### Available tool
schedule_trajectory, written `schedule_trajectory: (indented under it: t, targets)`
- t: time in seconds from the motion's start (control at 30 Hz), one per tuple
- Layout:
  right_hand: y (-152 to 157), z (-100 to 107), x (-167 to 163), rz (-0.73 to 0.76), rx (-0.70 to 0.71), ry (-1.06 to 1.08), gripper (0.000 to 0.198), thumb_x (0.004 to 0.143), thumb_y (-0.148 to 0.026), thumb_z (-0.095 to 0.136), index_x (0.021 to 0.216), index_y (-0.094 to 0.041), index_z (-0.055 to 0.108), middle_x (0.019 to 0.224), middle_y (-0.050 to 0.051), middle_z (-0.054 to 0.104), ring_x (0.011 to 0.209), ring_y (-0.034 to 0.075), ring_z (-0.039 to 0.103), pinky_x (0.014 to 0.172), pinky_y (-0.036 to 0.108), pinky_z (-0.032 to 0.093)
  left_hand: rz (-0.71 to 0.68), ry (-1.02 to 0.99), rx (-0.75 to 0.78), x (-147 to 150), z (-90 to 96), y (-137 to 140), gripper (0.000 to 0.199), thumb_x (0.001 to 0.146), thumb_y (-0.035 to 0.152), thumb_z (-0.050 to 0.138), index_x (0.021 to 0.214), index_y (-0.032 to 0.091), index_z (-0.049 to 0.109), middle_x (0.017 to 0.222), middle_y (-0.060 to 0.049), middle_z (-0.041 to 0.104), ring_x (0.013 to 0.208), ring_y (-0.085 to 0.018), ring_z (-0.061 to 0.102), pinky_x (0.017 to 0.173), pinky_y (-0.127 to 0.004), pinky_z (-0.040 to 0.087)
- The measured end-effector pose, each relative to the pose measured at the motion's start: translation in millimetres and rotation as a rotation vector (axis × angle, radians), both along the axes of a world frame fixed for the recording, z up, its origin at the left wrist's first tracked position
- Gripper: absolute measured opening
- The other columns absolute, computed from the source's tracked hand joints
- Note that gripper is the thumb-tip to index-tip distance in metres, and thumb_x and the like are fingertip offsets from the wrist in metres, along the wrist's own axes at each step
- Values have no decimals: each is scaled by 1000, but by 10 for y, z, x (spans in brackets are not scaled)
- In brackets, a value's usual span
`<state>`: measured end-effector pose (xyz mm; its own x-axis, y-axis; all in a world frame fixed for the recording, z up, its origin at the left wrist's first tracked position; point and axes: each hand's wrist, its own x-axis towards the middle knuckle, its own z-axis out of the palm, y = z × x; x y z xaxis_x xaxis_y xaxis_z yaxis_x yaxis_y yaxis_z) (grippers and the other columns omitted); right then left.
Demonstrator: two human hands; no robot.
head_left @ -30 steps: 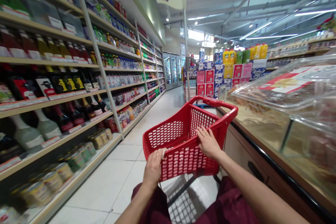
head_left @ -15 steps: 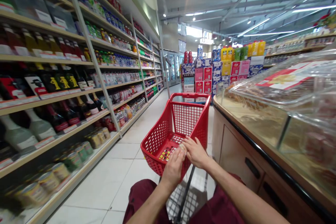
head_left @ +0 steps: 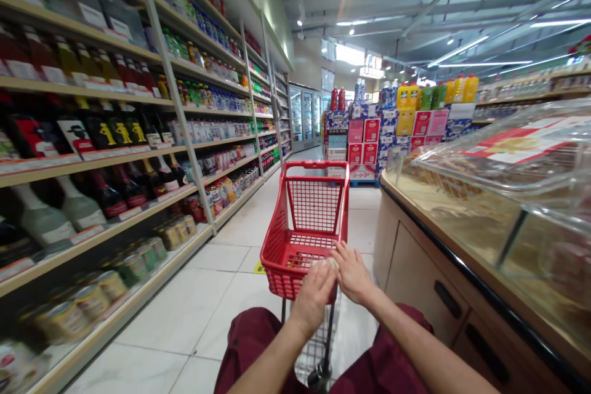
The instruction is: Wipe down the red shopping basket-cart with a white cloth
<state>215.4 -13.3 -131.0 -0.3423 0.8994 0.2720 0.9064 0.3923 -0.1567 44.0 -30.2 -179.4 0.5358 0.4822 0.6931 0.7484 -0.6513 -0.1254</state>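
Observation:
A red plastic shopping cart [head_left: 276, 221] stands on the floor just ahead, between my knees and the aisle. Its basket walls are perforated. My left hand [head_left: 314, 297] is over the near right corner of the basket, its fingers bent together around a small pale thing [head_left: 330, 263] that I cannot make out. Right beside it, my right hand [head_left: 353, 276] has its fingers stretched out and apart, the tips close to the left fingertips. Whether either hand touches the cart cannot be told.
Shelves [head_left: 180, 151] of bottles and cans run along the left. On the right stands a wooden counter [head_left: 415, 258] with clear covers. Stacked drink cartons [head_left: 364, 154] are ahead, with glass-door fridges [head_left: 305, 114] beyond. A yellow floor marking [head_left: 259, 268] shows left of the cart.
The cart has swung round from a slant to nearly straight ahead. My hands have shifted slightly right in view and stay close together. The scene has moved slightly right.

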Motion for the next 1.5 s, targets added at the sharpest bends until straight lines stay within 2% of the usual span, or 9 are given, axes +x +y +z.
schedule_trajectory:
  t: [0.1,0.3,0.5,0.67,0.9,1.0,1.13,1.33,1.5]
  targets:
    - [21,-2,37,-14,-37,15,49,79,-19,34,127,-19,37,142,5,23,128,24,19,99,51,19,0,42,-38,13,-32,39,45,83,12,35,127,18,36,129,-10,45,126,-20,29,98,-43,37]
    - [56,38,120,-8,-50,58,50,77,-15,33,126,-21,38,141,5,25,124,23,28,97,53,21,284,-53,4,-622,-23,188,43,81,6,32,120,18,44,122,-10,52,120,-22,38,94,-44,41]
    - [7,13,196,-15,-39,41,51,76,-16,33,126,-20,37,140,7,26,123,22,31,97,53,20,118,23,58,-346,-38,107,40,84,11,35,123,17,41,123,-9,50,122,-21,35,95,-40,41]
    - [-17,5,273,-24,-47,69,49,78,-18,30,127,-21,36,140,7,26,122,21,33,97,53,19,176,-55,100,-784,30,90,38,84,9,33,119,17,45,122,-10,51,124,-20,32,95,-40,41]
    - [-49,-9,185,-30,-57,104,57,74,-14,31,132,-18,30,141,7,23,123,20,31,99,51,19,78,10,-37,-153,0,73,44,83,9,34,126,18,37,127,-8,48,124,-20,31,97,-40,40]
    - [-27,1,175,-50,-81,112,60,74,-15,31,133,-19,27,142,6,21,124,21,29,99,53,18,82,6,-53,-344,-35,114,45,83,10,35,127,21,36,128,-8,47,125,-19,29,97,-41,39]
    - [9,-12,154,-54,-112,158,60,74,-16,31,133,-17,27,143,6,18,126,21,26,100,53,16,292,-157,-52,-750,-3,150,44,83,8,32,125,20,38,129,-9,44,126,-20,28,98,-44,37]
    - [13,-18,155,-42,-132,156,63,72,-14,31,134,-17,25,143,5,17,127,20,24,100,52,15,76,-28,-146,-106,34,108,47,82,7,31,126,20,36,130,-6,44,126,-18,29,99,-38,37]
    - [10,-17,216,-57,-137,177,60,74,-15,29,134,-18,26,143,5,18,127,18,23,101,50,15,231,-115,-126,-509,-3,178,43,82,7,32,123,20,41,130,-7,44,126,-18,28,101,-40,35]
